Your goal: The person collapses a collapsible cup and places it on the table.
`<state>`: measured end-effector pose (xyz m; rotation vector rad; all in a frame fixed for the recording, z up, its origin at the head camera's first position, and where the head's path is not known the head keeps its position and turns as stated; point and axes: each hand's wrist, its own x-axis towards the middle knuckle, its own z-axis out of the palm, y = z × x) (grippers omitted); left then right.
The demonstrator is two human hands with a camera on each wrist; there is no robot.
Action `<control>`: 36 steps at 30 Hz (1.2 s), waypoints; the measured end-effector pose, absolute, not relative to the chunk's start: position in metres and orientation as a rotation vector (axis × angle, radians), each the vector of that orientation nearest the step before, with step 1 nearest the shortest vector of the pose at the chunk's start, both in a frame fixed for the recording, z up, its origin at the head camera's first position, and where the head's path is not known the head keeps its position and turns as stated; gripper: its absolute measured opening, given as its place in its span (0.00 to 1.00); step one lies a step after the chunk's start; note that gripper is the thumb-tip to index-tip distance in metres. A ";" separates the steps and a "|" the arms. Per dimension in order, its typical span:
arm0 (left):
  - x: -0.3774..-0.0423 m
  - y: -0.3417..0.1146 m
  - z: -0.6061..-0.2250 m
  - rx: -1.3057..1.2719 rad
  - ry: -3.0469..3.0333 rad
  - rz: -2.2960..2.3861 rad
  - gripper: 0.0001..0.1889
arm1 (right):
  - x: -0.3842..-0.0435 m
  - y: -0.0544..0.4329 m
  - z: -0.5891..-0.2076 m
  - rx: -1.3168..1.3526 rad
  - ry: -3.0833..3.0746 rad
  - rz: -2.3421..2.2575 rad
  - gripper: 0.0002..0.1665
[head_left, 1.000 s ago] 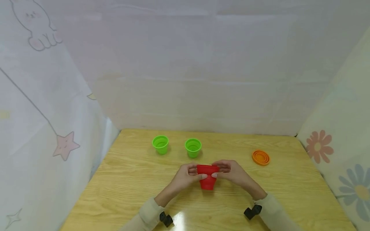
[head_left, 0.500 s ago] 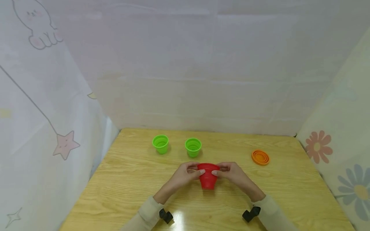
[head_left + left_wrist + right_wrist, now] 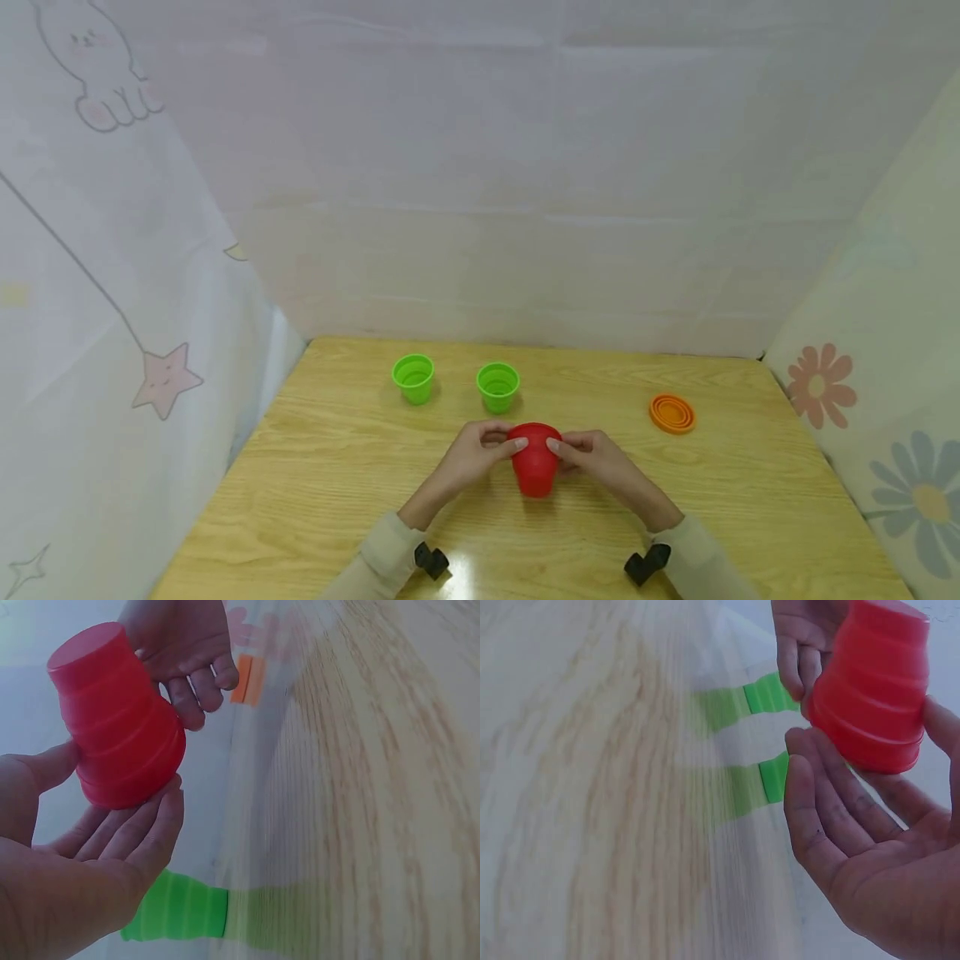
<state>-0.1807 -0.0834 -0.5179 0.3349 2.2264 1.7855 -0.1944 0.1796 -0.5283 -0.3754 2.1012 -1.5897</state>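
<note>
Between both hands is a red collapsible cup (image 3: 536,467), drawn out tall with ringed walls and its wide rim up. My left hand (image 3: 474,452) pinches its left side near the rim, thumb on the near face and fingers behind. On the right side my right hand (image 3: 596,458) does the same. In the left wrist view the red cup (image 3: 124,720) shows its flat base and stepped rings, with the left thumb and fingers about its rim end. The right wrist view shows the cup (image 3: 874,686) clear of the tabletop, the right fingers beneath its rim end.
Two green collapsible cups, a left one (image 3: 414,379) and a right one (image 3: 498,387), stand extended at the back of the wooden table (image 3: 360,492). A flattened orange collapsible cup (image 3: 672,414) lies at the right. Printed cloth walls (image 3: 480,183) enclose the table's back and sides.
The red cup's crumpled rim and pinched middle have rounded out, and its opening now shows. Both hands stay on its sides, with only slight shifts of the fingers.
</note>
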 end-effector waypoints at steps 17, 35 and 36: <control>-0.183 -0.080 -0.525 0.289 2.133 1.849 0.19 | -0.196 0.176 -0.534 -0.371 2.059 -1.807 0.28; -0.181 -0.079 -0.527 0.271 2.140 1.842 0.16 | -0.192 0.173 -0.532 -0.448 2.167 -1.723 0.23; -0.181 -0.079 -0.526 0.274 2.143 1.841 0.16 | -0.192 0.173 -0.532 -0.458 2.172 -1.722 0.23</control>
